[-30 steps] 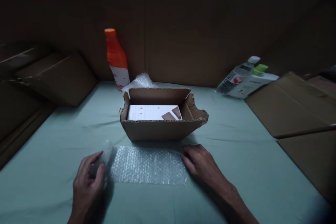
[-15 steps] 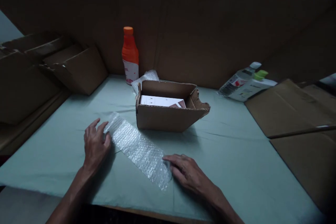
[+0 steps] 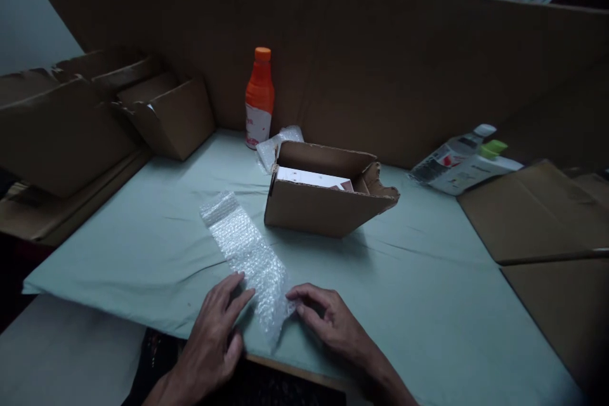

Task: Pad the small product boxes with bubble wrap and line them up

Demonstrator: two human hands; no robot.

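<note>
A strip of clear bubble wrap (image 3: 242,250) lies on the pale green table cover (image 3: 157,247), running from near me toward the far left. My left hand (image 3: 216,336) rests flat beside its near end, fingers stretched out and touching the wrap's left edge. My right hand (image 3: 328,320) presses its curled fingertips on the same near end from the right. Behind the wrap stands an open cardboard box (image 3: 328,206) with a white carton (image 3: 311,177) inside.
An orange bottle (image 3: 259,98) and a wad of bubble wrap (image 3: 278,143) stand behind the box. Empty cardboard boxes (image 3: 109,114) sit at the left, flat cardboard sheets (image 3: 537,216) and lying bottles (image 3: 464,158) at the right. A cardboard wall (image 3: 380,70) closes the back.
The bubble wrap has turned from crosswise to pointing away from me. My left hand moved from its far end to its near end, close to the right hand. The view shifted left.
</note>
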